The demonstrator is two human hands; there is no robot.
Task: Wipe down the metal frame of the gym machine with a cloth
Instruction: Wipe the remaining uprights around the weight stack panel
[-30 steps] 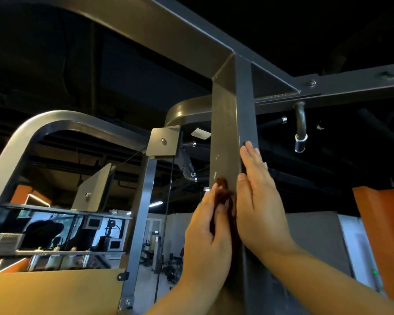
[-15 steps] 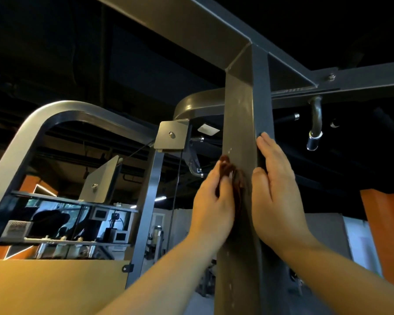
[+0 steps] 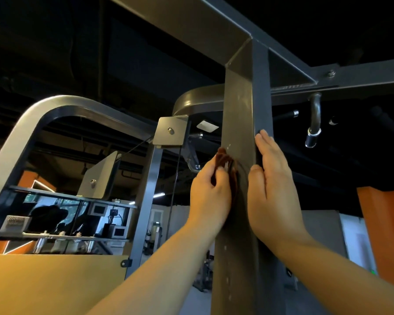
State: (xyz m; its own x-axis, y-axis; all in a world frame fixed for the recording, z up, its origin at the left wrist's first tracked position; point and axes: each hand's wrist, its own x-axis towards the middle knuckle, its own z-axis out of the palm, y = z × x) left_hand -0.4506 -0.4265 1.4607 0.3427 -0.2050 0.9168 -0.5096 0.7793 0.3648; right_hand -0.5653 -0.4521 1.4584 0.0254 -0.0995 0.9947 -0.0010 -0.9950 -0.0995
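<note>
A grey metal upright post [image 3: 239, 105] of the gym machine frame rises in front of me and joins a slanted top beam [image 3: 205, 26]. My left hand [image 3: 208, 196] holds a dark brown cloth [image 3: 226, 162] bunched against the post's left face, fingers curled round it. My right hand [image 3: 273, 189] lies flat with straight fingers against the post's right edge, level with the cloth. Most of the cloth is hidden between my left hand and the post.
A curved grey frame tube [image 3: 62, 105] arcs at left over a shelf of small equipment [image 3: 62, 223]. A square bolted plate [image 3: 170, 131] and thin cable hang beside the post. A pull-up grip [image 3: 314, 123] hangs at right. An orange panel [image 3: 382, 228] stands at far right.
Both hands have slid upward along the post, the left carrying the cloth with it. My view has tilted up and shifted, so the post's top joint now sits further right.
</note>
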